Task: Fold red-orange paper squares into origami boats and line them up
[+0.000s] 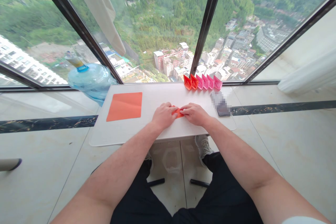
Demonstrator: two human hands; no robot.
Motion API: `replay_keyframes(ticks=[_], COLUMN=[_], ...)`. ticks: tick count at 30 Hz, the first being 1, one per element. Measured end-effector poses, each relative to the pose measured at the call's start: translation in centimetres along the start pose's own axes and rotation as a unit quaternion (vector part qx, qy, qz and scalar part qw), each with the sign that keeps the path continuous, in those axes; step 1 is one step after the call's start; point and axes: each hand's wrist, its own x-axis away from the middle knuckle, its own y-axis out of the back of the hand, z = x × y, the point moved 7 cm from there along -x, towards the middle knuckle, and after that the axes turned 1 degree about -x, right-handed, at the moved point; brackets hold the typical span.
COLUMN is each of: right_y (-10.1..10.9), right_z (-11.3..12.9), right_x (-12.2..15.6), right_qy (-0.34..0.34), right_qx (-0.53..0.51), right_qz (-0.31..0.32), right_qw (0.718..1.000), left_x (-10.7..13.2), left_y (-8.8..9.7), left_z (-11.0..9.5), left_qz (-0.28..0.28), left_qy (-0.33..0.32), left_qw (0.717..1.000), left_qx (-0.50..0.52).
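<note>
A small folded piece of orange paper lies on the white table between my hands, mostly covered by fingers. My left hand grips its left side, fingers curled and thumb on top. On its right side my right hand presses with fingers bunched together. Left of my hands a flat sheet of orange paper lies on the tabletop. Along the far edge stands a row of several folded paper shapes, red-orange ones at the left and pink ones at the right.
A phone, partly blurred out, lies near the table's right end. Behind the left corner stands a large blue water jug. Tall windows rise just beyond the table. My shoes rest under its near edge.
</note>
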Motion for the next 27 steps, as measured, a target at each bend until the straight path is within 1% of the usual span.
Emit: replay_keyframes(ticks=[5, 16, 27], right_y=[0.09, 0.1, -0.15], right_z=[-0.01, 0.17, -0.4], right_x=[-0.04, -0.11, 0.14], right_qy=[-0.004, -0.012, -0.028], right_qx=[-0.004, -0.007, -0.03], right_qz=[-0.007, 0.001, -0.011], right_qw=[1.0, 1.0, 0.999], left_x=[-0.01, -0.01, -0.02], left_y=[-0.01, 0.07, -0.02], left_z=[-0.02, -0.12, -0.05], left_qz=[0.0, 0.009, 0.016], left_qy=[0.005, 0.013, 0.015], left_qw=[1.0, 1.0, 1.0], left_qx=[0.0, -0.002, 0.003])
